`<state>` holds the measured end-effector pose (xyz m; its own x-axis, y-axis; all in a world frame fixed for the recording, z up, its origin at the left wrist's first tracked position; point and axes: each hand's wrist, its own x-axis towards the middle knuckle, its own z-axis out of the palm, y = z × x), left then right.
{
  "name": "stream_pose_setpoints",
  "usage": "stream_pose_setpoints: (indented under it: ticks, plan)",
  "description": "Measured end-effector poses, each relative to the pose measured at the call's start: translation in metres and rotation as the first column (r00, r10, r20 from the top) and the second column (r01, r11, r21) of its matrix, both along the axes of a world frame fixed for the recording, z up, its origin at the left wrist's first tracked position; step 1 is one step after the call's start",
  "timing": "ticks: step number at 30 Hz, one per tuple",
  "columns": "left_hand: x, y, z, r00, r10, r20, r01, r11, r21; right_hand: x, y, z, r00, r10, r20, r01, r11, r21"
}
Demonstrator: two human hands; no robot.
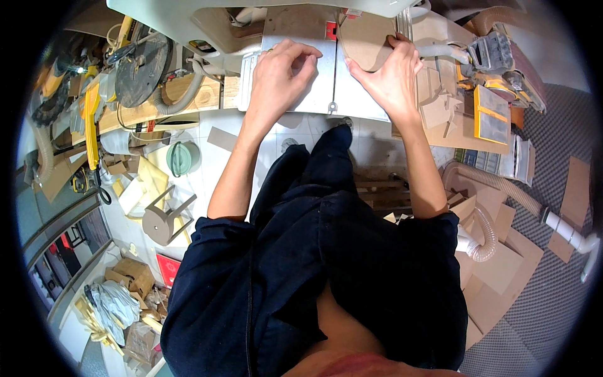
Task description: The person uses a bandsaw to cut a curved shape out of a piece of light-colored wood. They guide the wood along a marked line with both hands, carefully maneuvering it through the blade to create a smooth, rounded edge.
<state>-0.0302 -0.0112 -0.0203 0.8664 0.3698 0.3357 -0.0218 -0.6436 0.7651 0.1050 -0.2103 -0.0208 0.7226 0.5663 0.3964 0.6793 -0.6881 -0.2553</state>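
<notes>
A grey metal machine table (321, 88) with a narrow slot lies in front of me, under a pale machine housing (188, 22). On its right half rests a brown board (367, 41) with a rounded near edge. My right hand (399, 72) grips this board at its near right edge, the thumb at the near side and the fingers along the right. Left of the slot, my left hand (279, 78) is over the table, palm down. Its fingers are curled in towards the thumb; nothing shows between them, and the palm is hidden. A small red piece (331, 30) sits by the slot, beyond the hands.
Thin board offcuts (440, 107) and a yellow-framed panel (491, 116) lie right of the table. At left are a dark disc (143, 69) and a grey hose (182, 97). A stool (160, 223), a green bucket (180, 159) and scraps stand on the floor.
</notes>
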Motion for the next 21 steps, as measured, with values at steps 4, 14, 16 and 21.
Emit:
stream_pose_setpoints:
  ticks: [4, 14, 16, 21]
  plan:
    - [0.0, 0.0, -0.002, 1.0, -0.001, 0.015, 0.001, 1.0, -0.001, 0.0, -0.001, 0.001, 1.0, 0.012, -0.005, -0.012, 1.0, 0.002]
    - [0.001, 0.0, 0.001, 1.0, -0.005, 0.003, 0.005, 1.0, -0.027, 0.008, -0.004, -0.01, 0.994, 0.105, 0.013, -0.106, 0.992, 0.068]
    - [0.0, 0.0, 0.0, 1.0, -0.005, 0.001, 0.005, 1.0, -0.018, 0.007, -0.004, -0.009, 0.995, 0.099, 0.017, -0.1, 0.993, 0.065]
    - [0.001, 0.0, 0.002, 1.0, -0.005, -0.006, 0.005, 1.0, -0.007, 0.005, -0.003, -0.006, 0.997, 0.082, -0.002, -0.081, 0.995, 0.056]
